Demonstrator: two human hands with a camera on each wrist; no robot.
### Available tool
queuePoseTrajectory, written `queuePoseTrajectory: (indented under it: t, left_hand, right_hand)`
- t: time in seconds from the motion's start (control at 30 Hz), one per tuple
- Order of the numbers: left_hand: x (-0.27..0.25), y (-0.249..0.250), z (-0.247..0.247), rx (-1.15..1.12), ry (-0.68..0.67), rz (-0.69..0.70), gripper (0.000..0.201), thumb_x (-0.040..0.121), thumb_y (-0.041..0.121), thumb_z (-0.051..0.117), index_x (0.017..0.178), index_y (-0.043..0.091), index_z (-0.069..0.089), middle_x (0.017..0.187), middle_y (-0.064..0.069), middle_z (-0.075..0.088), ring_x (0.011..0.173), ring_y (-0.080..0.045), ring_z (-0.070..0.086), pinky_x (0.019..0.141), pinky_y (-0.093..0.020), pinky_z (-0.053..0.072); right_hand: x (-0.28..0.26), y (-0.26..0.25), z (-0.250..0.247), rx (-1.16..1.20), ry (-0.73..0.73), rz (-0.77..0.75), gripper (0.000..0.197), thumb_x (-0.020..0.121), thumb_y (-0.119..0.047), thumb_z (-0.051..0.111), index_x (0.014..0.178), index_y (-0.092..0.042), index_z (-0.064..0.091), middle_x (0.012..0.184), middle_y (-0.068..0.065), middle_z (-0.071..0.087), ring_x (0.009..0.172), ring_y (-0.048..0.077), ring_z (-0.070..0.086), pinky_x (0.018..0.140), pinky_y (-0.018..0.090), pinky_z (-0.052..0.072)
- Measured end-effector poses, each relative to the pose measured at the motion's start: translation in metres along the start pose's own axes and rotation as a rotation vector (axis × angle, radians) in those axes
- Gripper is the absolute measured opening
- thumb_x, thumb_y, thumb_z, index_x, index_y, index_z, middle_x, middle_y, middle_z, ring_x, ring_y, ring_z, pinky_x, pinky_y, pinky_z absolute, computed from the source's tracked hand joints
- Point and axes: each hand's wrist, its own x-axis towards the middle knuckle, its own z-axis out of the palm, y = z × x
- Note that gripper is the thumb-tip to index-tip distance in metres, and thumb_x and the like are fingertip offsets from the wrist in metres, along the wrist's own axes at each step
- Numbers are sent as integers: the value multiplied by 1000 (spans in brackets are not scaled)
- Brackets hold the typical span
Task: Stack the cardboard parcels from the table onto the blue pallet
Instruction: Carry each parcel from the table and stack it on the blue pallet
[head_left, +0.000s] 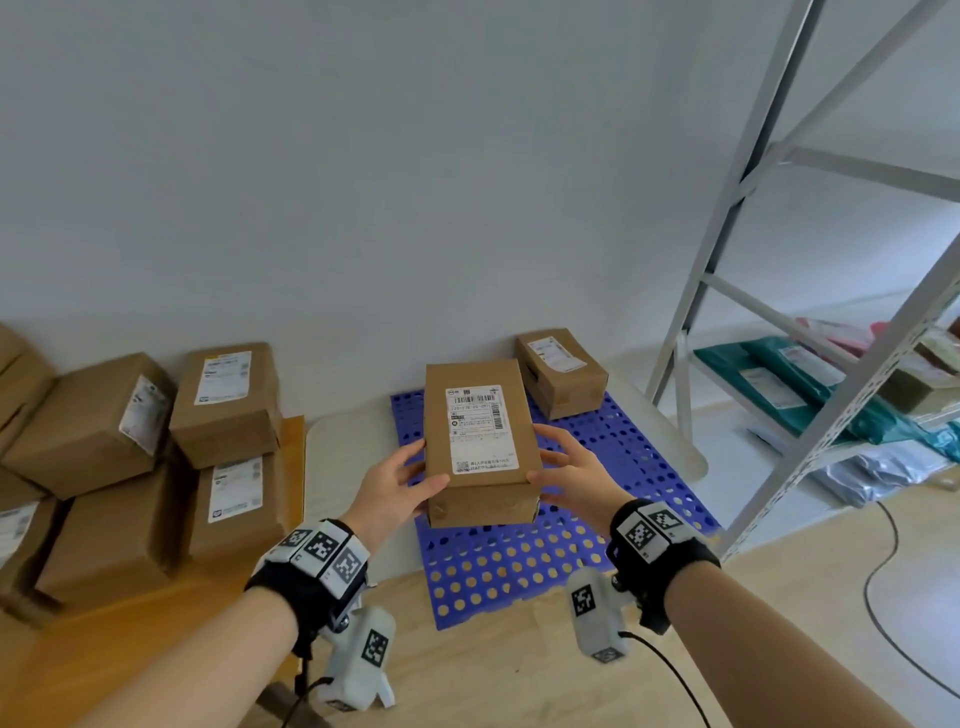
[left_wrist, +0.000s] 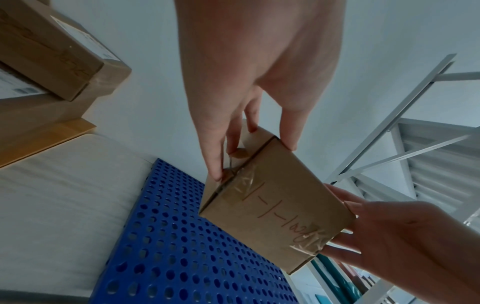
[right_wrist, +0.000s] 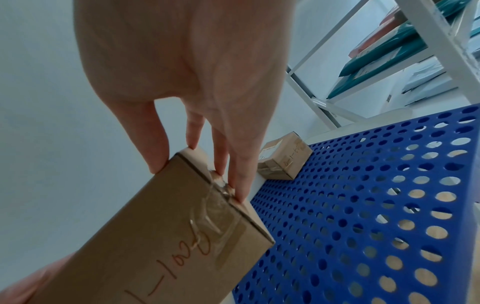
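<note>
I hold a parcel at frame centre, clear above the pallet, my left hand and right hand clasping its two sides. A second parcel sits on the pallet's far corner, upper right of mine.

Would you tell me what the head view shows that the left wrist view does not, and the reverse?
Only the head view shows the white shipping label and the second cardboard parcel on the pallet. Only the left wrist view shows the taped, handwritten underside. Both show the held brown cardboard parcel, both hands and the blue perforated pallet.
</note>
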Motion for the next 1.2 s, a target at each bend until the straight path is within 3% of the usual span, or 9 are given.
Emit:
queuePoseTrajectory:
  t: [0.1, 0.17, 0.33, 0.5, 0.6, 0.83, 0.97, 1.1, 1.2]
  left_hand:
    - [24, -5, 7, -5, -4, -13, 66, 85, 10, 67, 142, 22, 36, 122, -2, 59, 119, -21, 53, 85, -36, 54]
    - [43, -8, 14, -9, 0, -17, 67, 85, 9, 67, 142, 23, 36, 122, -1, 58, 121, -20, 51, 76, -28, 54]
    - [95, -24, 27, -49, 28, -57, 70, 83, 4, 68, 142, 23, 36, 118, 2, 57, 123, -17, 49, 64, -18, 52]
    - [149, -43, 35, -84, 73, -121, 75, 78, 3, 72, 142, 22, 38, 130, -2, 55, 126, -17, 48, 63, -18, 55]
    - [174, -54, 40, -79, 88, -147, 74, 78, 2, 72, 142, 20, 38, 131, -2, 55, 127, -16, 47, 74, -23, 53]
    - [215, -73, 45, -77, 125, -206, 78, 75, 4, 76, 142, 20, 38, 135, -2, 53, 127, -15, 46, 98, -41, 48]
    - [228, -79, 46, -62, 138, -213, 82, 73, 3, 77, 142, 20, 37, 135, -3, 52, 128, -16, 46, 101, -46, 45]
    - [239, -82, 49, -12, 137, -198, 82, 74, 3, 76, 142, 19, 33, 135, -1, 49, 127, -14, 43, 102, -43, 44]
    - [245, -83, 53, 33, 135, -190, 82, 76, 1, 73, 144, 17, 29, 135, 0, 46, 125, -10, 40, 101, -35, 43]
  right_hand:
    - [24, 2, -10, -39, -24, 16, 64, 85, 9, 58, 130, -33, 43, 119, 3, 60, 108, 27, 62, 96, 50, 49]
    - [44, 2, -18, -52, -33, 28, 68, 85, 10, 57, 134, -35, 40, 122, 4, 58, 109, 26, 61, 95, 51, 49]
    - [98, 0, -35, -60, -68, 74, 71, 86, 14, 53, 139, -30, 35, 129, 7, 54, 100, 22, 62, 77, 38, 55]
    - [156, 4, -49, -115, -83, 142, 71, 86, 14, 52, 139, -31, 34, 128, 6, 54, 97, 24, 64, 86, 47, 53]
    - [185, 9, -53, -153, -91, 191, 70, 86, 15, 52, 136, -31, 35, 124, 6, 54, 107, 33, 61, 93, 56, 48]
    - [233, 22, -61, -212, -128, 256, 73, 85, 12, 53, 140, -30, 31, 130, 9, 53, 112, 30, 58, 93, 56, 48]
    - [253, 23, -64, -276, -175, 232, 77, 84, 6, 61, 144, -27, 25, 133, 10, 50, 112, 29, 59, 92, 51, 50]
    - [264, 23, -66, -352, -227, 194, 81, 84, 4, 61, 147, -22, 18, 139, 7, 46, 120, 22, 53, 90, 36, 52]
    - [269, 21, -64, -483, -257, 133, 78, 86, 0, 61, 147, -20, 18, 140, 1, 45, 121, 18, 50, 95, 35, 50]
